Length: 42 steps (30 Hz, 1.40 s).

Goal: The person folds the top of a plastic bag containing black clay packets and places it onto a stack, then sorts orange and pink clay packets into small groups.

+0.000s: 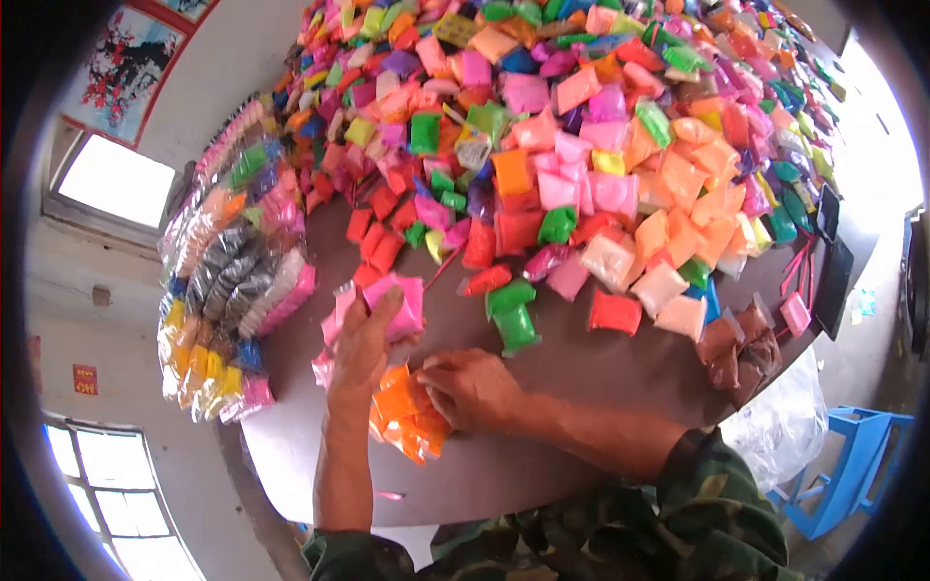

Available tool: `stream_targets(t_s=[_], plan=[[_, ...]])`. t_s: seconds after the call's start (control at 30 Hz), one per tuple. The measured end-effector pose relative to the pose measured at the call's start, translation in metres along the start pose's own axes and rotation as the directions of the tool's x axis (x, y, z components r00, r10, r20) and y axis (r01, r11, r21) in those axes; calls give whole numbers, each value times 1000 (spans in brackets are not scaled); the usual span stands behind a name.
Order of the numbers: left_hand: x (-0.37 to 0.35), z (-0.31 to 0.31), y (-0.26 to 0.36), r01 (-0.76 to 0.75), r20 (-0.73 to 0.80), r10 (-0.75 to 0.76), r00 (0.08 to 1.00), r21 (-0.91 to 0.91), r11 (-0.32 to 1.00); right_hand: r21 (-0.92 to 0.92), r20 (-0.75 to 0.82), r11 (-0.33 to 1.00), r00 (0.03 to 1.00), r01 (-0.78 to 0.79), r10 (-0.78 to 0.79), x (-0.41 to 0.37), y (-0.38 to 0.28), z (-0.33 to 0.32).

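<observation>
Right grip (470, 387): one orange bundle (407, 421); left grip (363, 349): one pink packet (405, 302).

On the brown round table (581, 387), the left hand (360, 349) pinches pink packets (405, 302) under its thumb. Just beside it, toward 4 o'clock, the right hand (472, 387) curls its fingers over a stack of orange packets (407, 418). A heap of coloured packets (581, 126) fills 12 o'clock. Bundled packs (228, 281) lie at 9 o'clock, brown packets (741, 347) at 3, and a blue stool (852, 470) at 4.
</observation>
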<state>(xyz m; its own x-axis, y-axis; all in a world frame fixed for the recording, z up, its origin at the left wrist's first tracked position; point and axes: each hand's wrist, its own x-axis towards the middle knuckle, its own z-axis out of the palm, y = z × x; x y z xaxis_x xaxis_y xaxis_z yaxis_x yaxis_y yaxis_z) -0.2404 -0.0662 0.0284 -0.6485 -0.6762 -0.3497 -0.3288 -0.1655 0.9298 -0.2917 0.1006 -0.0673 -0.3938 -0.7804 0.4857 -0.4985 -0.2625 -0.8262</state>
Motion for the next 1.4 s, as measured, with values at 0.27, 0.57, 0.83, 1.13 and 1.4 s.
stream_targets(t_s=[0.27,0.57,0.83,1.13,1.4], plan=[[10,25,2,20,207,-21,978,7,1000,14,-43,1000,999,19,-19,-1,-2,1],[46,104,62,-154,313,126,941,65,986,45,-30,999,999,24,-23,-2,-1,1],[116,177,125,-283,308,267,913,8,959,72,-2,997,1000,-6,7,-1,-2,-1],[146,150,98,-522,216,484,848,185,832,7,64,999,998,-31,31,-1,-2,-4],[121,-25,48,-326,-92,373,923,325,888,-14,4,1000,1000,-12,12,3,-2,-4]])
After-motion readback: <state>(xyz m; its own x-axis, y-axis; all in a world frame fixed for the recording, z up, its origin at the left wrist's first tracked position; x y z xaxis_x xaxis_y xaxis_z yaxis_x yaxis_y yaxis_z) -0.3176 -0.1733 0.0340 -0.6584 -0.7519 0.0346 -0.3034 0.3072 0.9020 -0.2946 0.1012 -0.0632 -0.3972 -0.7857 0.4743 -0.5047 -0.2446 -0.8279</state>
